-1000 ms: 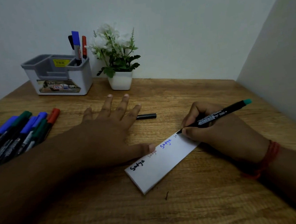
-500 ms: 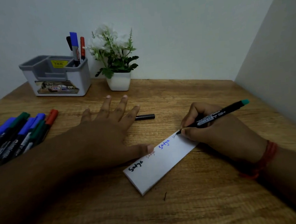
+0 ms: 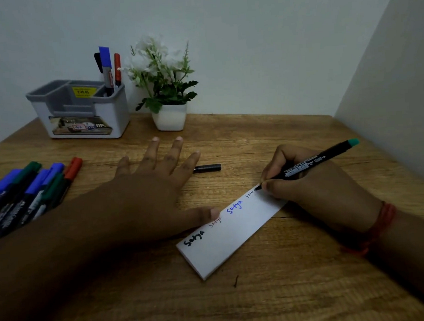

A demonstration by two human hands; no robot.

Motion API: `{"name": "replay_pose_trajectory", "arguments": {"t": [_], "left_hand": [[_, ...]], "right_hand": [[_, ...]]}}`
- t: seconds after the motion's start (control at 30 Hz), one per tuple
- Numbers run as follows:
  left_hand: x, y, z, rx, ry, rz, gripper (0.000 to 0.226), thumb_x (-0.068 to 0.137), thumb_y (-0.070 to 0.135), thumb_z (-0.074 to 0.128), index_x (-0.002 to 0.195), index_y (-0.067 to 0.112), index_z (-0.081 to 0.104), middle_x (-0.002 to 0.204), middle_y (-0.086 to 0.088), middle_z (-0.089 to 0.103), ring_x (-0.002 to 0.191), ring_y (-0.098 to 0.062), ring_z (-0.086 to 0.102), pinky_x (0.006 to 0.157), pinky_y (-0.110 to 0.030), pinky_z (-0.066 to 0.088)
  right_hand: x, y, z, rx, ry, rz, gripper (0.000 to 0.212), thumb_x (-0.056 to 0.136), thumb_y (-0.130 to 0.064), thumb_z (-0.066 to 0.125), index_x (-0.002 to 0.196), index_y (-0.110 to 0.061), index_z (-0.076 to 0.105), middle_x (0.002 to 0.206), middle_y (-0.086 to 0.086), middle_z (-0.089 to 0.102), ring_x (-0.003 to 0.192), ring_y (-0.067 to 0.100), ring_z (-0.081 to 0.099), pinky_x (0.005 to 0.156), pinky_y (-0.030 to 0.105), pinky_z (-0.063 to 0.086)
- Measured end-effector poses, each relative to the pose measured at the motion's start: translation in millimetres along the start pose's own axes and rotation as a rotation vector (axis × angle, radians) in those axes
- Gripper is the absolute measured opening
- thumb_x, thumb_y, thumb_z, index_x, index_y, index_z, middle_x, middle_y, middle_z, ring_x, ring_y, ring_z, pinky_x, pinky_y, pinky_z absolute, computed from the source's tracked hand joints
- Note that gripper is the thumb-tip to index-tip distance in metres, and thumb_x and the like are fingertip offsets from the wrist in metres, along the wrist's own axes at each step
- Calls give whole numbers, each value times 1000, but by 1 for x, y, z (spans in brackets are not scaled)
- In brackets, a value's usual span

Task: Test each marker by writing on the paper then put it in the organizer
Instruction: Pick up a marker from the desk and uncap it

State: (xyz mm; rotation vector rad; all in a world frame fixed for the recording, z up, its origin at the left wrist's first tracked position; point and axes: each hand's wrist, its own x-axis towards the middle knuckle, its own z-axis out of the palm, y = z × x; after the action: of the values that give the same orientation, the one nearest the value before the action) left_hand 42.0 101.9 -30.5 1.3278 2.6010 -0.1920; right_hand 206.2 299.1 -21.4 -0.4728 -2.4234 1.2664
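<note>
A white strip of paper lies slanted on the wooden table, with the same word written on it in black, faint red and blue ink. My right hand grips a black marker with a teal end, its tip touching the paper's far end beside fresh faint letters. My left hand lies flat with spread fingers, its thumb pressing the paper's upper edge. The marker's black cap lies just beyond my left fingers. The grey organizer stands at the back left and holds three markers.
Several capped markers in blue, green and red lie in a bunch at the left edge. A small white pot with a plant stands right of the organizer. A wall closes in on the right side of the table.
The marker tip has crept a little to the right along the paper, adding more letters to the faint new word. My left hand has stayed put.
</note>
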Motion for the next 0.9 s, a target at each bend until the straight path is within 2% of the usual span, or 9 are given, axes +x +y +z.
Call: {"name": "replay_pose_trajectory", "arguments": {"t": [0.17,0.37,0.5,0.63,0.73,0.83,0.9], "left_hand": [[0,-1,1,-5,4,6,111,44,102,1,135,51,-38,145,12,-49,137,-23,-41,115,-64,-5],[1,0,1,1,6,5,111,44,102,0,135,52,-38,145,12,-50,137,-23,-42,115,-63,-6],[0,1,1,10,-1,2,109,45,101,-1,134,51,-39,144,12,-50,137,-22,-42,115,-64,-5],[1,0,2,8,11,10,108,45,101,-1,133,52,-40,144,13,-51,137,-22,-42,115,-65,-5],[1,-1,3,7,27,26,104,47,101,-1,129,52,-43,144,12,-51,137,-22,-42,115,-64,-5],[2,0,2,-15,75,47,94,51,97,-3,124,54,-43,145,13,-49,138,-22,-40,116,-60,-6],[5,-1,2,-52,141,54,90,57,91,-7,131,52,-39,149,13,-44,140,-20,-36,116,-56,-6]], "right_hand": [[0,-1,2,-20,-1,-1,12,80,-4,73,77,-10,64,85,6,74,87,33,67,76,55,54],[1,0,1,-32,-9,7,11,81,-5,73,79,-10,63,86,5,73,86,28,67,72,48,55],[2,1,1,-24,8,11,12,81,-4,72,78,-10,62,86,7,73,86,30,67,73,51,55],[2,4,0,96,83,2,13,82,-3,73,77,-8,63,86,8,74,81,20,70,74,36,54],[3,2,-2,205,117,-6,9,85,-4,71,82,-5,63,86,11,73,74,16,67,73,31,54],[5,-1,-5,240,181,-59,8,86,-4,70,84,-6,63,83,6,72,74,16,67,76,36,54],[7,-2,-5,293,210,-87,11,86,-3,71,83,-11,63,84,3,71,76,18,67,78,38,54]]}}
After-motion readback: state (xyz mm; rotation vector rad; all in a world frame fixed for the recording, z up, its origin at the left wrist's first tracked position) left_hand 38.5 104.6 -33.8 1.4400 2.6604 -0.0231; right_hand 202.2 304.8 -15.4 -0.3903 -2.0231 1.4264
